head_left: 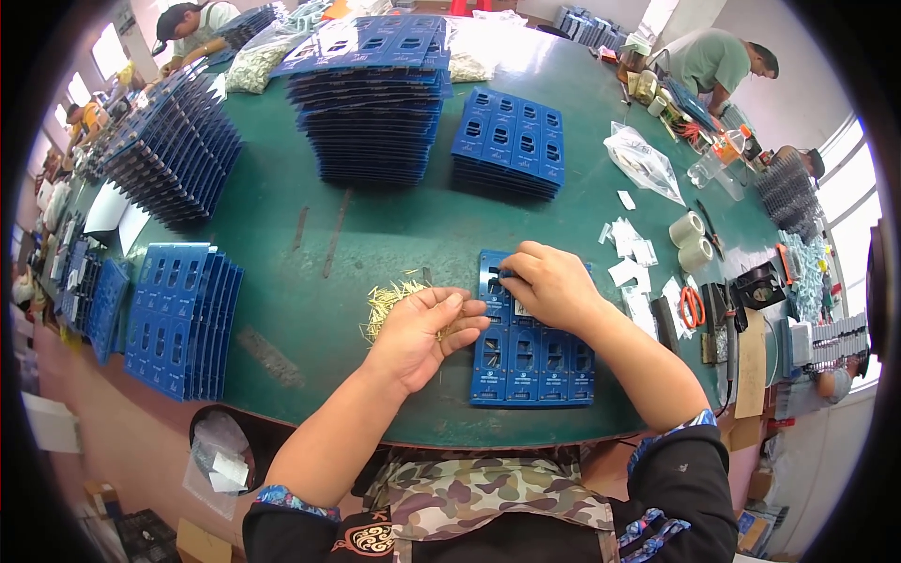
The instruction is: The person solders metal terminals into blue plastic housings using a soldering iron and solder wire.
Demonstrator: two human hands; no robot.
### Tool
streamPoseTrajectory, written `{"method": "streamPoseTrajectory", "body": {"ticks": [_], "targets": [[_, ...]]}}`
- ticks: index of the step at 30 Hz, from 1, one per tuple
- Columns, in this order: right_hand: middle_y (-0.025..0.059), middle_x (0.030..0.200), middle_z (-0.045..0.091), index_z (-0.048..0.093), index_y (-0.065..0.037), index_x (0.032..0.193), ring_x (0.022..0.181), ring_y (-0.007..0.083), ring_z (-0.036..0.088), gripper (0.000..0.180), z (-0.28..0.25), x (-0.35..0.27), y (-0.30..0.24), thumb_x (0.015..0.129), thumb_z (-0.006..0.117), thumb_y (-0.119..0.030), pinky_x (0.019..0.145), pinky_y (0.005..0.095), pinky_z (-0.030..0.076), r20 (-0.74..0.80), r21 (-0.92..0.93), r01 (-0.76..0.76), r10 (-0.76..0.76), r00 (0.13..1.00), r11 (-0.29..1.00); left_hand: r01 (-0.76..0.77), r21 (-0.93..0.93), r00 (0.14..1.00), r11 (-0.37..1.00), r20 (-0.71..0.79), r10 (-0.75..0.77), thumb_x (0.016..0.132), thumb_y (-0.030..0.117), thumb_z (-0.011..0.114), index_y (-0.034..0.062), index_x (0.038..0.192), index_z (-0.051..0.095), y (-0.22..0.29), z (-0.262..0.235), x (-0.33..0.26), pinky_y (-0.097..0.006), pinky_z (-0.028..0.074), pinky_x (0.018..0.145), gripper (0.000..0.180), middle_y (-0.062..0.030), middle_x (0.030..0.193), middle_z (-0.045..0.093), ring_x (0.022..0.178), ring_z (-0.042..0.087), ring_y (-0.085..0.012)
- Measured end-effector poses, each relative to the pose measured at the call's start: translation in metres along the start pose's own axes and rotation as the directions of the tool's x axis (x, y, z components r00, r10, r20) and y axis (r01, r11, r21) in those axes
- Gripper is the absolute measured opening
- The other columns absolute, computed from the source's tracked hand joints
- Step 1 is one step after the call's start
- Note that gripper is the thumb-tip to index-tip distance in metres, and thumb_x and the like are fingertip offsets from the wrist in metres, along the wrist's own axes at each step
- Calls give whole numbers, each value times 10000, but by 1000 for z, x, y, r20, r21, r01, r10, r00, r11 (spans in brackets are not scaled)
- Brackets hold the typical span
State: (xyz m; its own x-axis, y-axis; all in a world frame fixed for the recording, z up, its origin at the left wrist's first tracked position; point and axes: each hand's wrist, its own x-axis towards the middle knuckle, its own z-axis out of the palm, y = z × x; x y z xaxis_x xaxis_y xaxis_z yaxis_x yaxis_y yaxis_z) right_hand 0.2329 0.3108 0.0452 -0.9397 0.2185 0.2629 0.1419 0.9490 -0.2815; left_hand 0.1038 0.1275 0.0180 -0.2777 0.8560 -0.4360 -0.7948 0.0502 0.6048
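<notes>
A blue circuit board panel [535,392] lies in front of me on the green table, with rows of dark cutouts; it may be the top of a small stack. Over its upper part is my right hand [556,286], thumb and fingertips pinched together at a cutout on the upper left. Whatever the pinch holds is too small to make out. My left hand [418,340] is turned palm up beside the panel's left edge, its fingers curled together and their contents hidden. Just beyond it sits a loose heap of thin gold-coloured pins [383,305], partly covered by that hand.
Tall stacks of blue boards [371,122] and a lower stack [507,136] stand at the back. More boards stand at left [178,319]. On the right are orange scissors [692,307], tape rolls [694,253], a plastic bottle [718,155] and a soldering iron [730,347]. Co-workers sit beyond.
</notes>
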Motion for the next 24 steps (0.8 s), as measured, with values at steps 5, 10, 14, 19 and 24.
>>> {"method": "streamPoseTrajectory", "body": {"ticks": [5,10,14,19,24], "targets": [[70,848,611,704,-86,890,829,278,642,107,0,-9,1,833,660,-166,705,400,528,-5,-17,62,-62,998,998,7,14,1000,1000,-19,-7,1000,137,552,-23,1133,540,1,1,-1,-296,597,790,209,-162,1059,661,933,686,-226],[69,835,602,715,-90,912,805,270,643,114,-1,-12,-2,833,659,-152,684,390,529,-20,-25,60,-61,998,998,5,-41,998,999,-58,-7,996,99,540,-43,1147,532,6,9,-4,-303,596,811,207,-181,1100,644,955,679,-243],[76,844,607,714,-83,924,800,280,645,122,-6,-9,-7,834,663,-147,684,391,528,-67,39,35,-32,997,999,-16,0,999,1000,-45,16,988,78,541,-52,1152,528,2,6,-2,-306,596,823,209,-191,1113,638,960,677,-256],[83,887,633,706,-79,940,815,294,646,132,-8,3,-15,830,683,-147,695,394,526,-68,312,133,-118,991,941,19,12,1000,1000,-2,-19,990,120,565,-31,1136,536,-1,-1,0,-302,601,792,212,-175,1064,657,926,685,-243],[76,875,635,708,-87,937,808,291,645,131,-6,10,-15,826,693,-153,694,397,526,-39,336,235,-236,971,912,45,-32,995,998,85,-43,992,180,572,19,1019,617,-3,-8,4,-246,598,629,169,-108,900,704,765,710,-204]]}}
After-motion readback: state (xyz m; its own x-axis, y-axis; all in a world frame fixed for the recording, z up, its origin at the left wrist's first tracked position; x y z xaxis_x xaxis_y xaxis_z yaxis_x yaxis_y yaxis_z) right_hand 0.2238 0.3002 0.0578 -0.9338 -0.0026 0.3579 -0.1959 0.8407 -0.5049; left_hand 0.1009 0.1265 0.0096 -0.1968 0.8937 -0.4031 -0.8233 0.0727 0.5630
